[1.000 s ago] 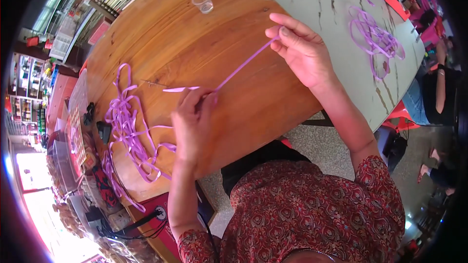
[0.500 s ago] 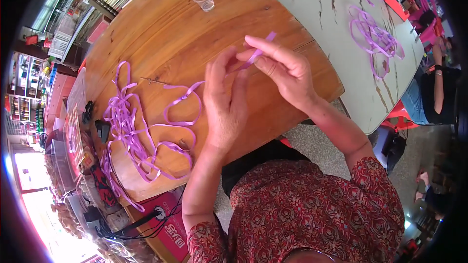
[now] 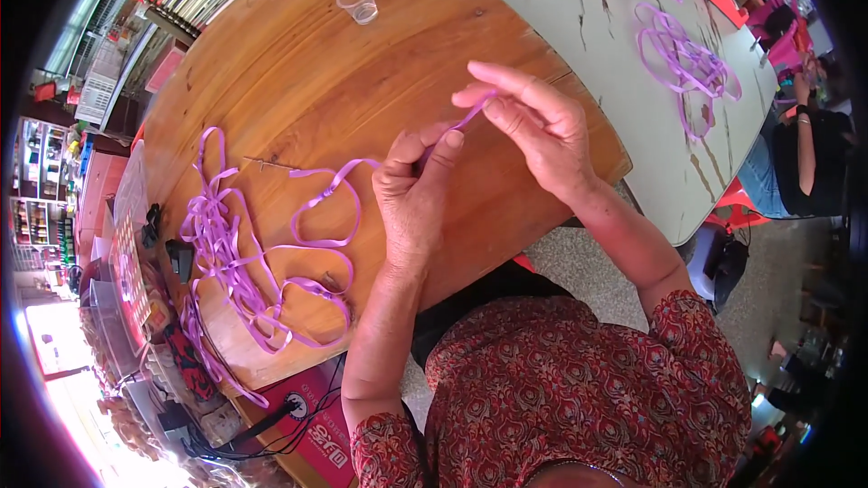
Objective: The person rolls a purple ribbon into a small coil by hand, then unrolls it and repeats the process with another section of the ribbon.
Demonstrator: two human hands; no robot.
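A narrow purple ribbon (image 3: pixel 474 112) stretches between my two hands above the wooden table. My left hand (image 3: pixel 416 176) is closed around it, with the thumb pressed on the ribbon against curled fingers. My right hand (image 3: pixel 541 125) pinches the ribbon's upper part between thumb and fingers, its index finger extended above. From my left hand the ribbon runs down left in loose loops to a tangled purple ribbon pile (image 3: pixel 226 244) on the table. A thin, needle-like piece (image 3: pixel 269 164) lies beside the loops.
A clear plastic cup (image 3: pixel 358 4) lies tipped on the wooden table (image 3: pixel 398 63). On the adjoining white marbled table (image 3: pixel 579 14) is another purple ribbon pile (image 3: pixel 692 63). Small black objects (image 3: pixel 179 258) and cables line the left edge. A person (image 3: pixel 805 158) sits at the far right.
My left hand has closed from loosely held fingers into a thumb grip on the ribbon. The ribbon's free tip no longer sticks out above my right hand. The view has shifted slightly.
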